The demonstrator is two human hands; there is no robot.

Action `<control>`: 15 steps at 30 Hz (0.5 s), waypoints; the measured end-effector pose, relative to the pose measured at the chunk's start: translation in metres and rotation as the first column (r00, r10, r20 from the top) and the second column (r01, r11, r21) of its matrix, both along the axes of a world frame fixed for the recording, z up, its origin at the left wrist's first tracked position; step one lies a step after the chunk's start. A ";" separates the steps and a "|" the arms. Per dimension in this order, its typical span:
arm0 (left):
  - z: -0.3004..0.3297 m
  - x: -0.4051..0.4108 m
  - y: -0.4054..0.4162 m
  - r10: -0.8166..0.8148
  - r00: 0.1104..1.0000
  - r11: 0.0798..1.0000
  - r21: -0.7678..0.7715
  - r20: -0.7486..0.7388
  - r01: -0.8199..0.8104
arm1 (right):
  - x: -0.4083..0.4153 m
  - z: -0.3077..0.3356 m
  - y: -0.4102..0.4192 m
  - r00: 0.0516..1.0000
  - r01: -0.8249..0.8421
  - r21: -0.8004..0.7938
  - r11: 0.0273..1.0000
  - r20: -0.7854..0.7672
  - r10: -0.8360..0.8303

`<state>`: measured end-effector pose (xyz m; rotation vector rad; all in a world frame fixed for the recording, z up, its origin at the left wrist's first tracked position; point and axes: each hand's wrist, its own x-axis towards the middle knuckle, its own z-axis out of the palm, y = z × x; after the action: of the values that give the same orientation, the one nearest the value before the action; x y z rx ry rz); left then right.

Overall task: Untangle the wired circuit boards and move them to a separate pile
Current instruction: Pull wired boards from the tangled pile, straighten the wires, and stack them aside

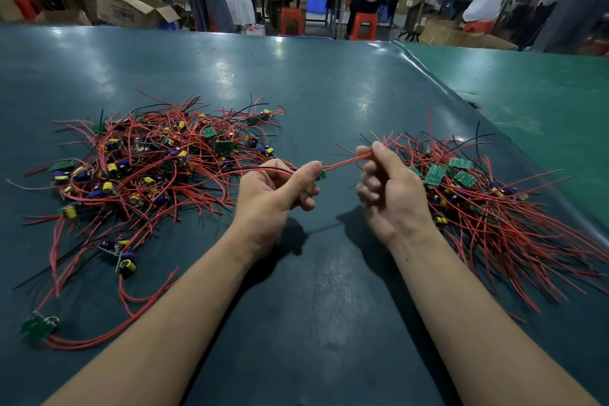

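A tangled heap of small green circuit boards with red and black wires lies on the left of the dark table. A second pile of wired boards spreads out on the right. Between them, my left hand pinches a small green board under its thumb, a little above the table. Red wires run taut from that board to my right hand, which pinches them between thumb and fingers at the right pile's edge. Other wires trail from my left hand back into the left heap.
A loose board with long red wires lies at the front left. A green table adjoins on the right. Behind the table stand several people, cardboard boxes and red stools.
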<state>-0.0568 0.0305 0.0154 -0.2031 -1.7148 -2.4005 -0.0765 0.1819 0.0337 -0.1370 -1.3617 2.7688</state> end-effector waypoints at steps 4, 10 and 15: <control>0.001 0.003 0.001 -0.032 0.999 0.999 -0.028 -0.007 0.032 | 0.001 0.002 0.002 0.984 -0.126 -0.276 0.953 0.088 0.155; 0.001 0.004 -0.002 -0.020 1.000 0.999 -0.026 -0.011 0.020 | -0.002 0.002 0.005 0.997 0.000 -0.209 0.978 0.076 0.016; -0.001 0.004 0.000 -0.030 0.999 0.998 -0.057 -0.028 0.028 | -0.004 0.003 0.012 0.991 -0.026 -0.369 0.929 0.115 0.073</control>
<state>-0.0531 0.0303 0.0149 -0.2713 -1.7809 -2.3584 -0.0808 0.1935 0.0366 -0.3019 -0.8591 3.0754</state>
